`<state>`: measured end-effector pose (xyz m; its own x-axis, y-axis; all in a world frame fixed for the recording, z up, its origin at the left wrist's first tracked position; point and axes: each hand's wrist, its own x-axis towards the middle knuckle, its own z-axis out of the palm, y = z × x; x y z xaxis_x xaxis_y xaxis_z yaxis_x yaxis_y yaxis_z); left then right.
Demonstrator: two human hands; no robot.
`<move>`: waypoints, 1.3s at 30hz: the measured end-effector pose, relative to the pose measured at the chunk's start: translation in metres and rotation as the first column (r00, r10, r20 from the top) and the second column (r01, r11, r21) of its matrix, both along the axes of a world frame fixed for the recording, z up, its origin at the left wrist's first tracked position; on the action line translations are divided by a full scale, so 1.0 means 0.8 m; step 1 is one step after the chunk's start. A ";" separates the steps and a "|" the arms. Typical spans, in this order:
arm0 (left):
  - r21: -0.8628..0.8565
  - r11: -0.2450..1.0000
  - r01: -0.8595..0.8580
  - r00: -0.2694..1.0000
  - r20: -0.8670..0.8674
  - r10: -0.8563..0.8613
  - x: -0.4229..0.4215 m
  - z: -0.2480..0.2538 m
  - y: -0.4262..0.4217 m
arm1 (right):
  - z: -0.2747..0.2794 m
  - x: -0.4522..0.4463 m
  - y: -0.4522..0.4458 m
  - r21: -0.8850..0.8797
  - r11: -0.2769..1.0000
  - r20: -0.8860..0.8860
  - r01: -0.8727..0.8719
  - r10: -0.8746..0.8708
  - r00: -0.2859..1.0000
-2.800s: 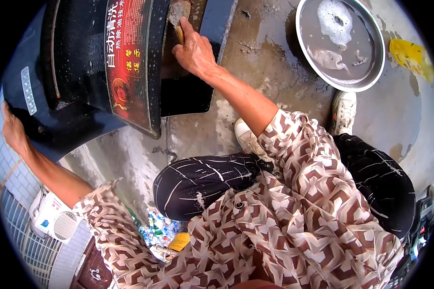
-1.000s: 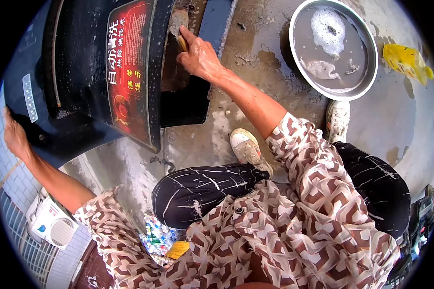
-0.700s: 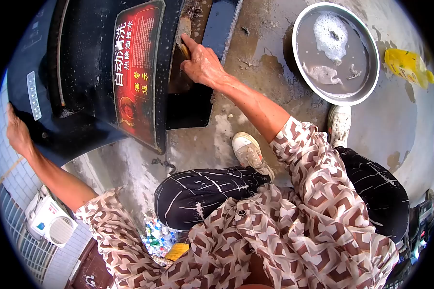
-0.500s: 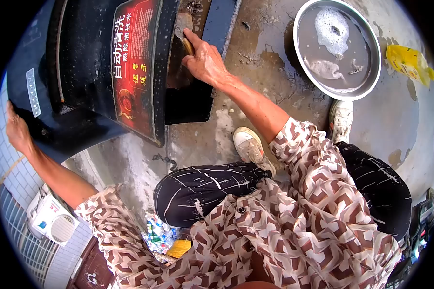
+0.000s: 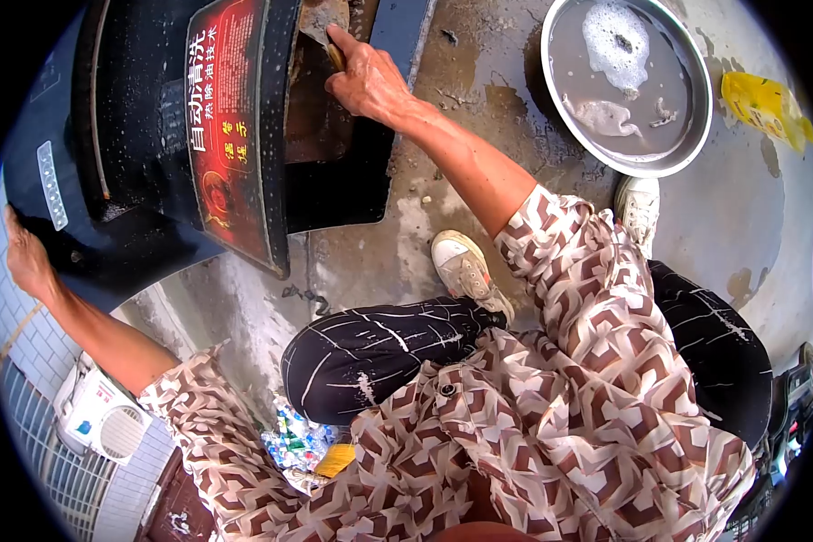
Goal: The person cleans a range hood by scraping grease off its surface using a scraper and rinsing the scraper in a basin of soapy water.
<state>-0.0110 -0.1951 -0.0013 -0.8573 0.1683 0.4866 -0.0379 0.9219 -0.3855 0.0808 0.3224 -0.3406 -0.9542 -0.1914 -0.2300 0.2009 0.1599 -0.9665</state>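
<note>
Currently | head view | right hand (image 5: 366, 83) near twelve o'clock, fingers clenched round a scraper (image 5: 335, 56), blade over the recess of a black appliance (image 5: 144, 113) at ten | left hand (image 5: 29, 256) at nine, by the appliance's edge, grip cannot be told | metal basin (image 5: 652, 169), greyish water, between one and two

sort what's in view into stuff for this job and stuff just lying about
Part of the job:
black appliance, left hand at its edge
scraper, in the right hand
basin of sudsy water, probably

Seemingly just lying about:
yellow bag
yellow bristles
plastic-looking clutter
</note>
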 end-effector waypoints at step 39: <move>-0.026 0.998 0.056 0.998 0.015 -0.055 0.005 -0.002 -0.008 | 0.035 -0.035 0.007 -0.127 0.988 0.227 -0.089 0.117 0.967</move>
<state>-0.0070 -0.2013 -0.0025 -0.8529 0.2284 0.4695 0.0186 0.9119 -0.4100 0.0531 0.3281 -0.3123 -0.8507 -0.3239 -0.4139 0.4106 0.0821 -0.9081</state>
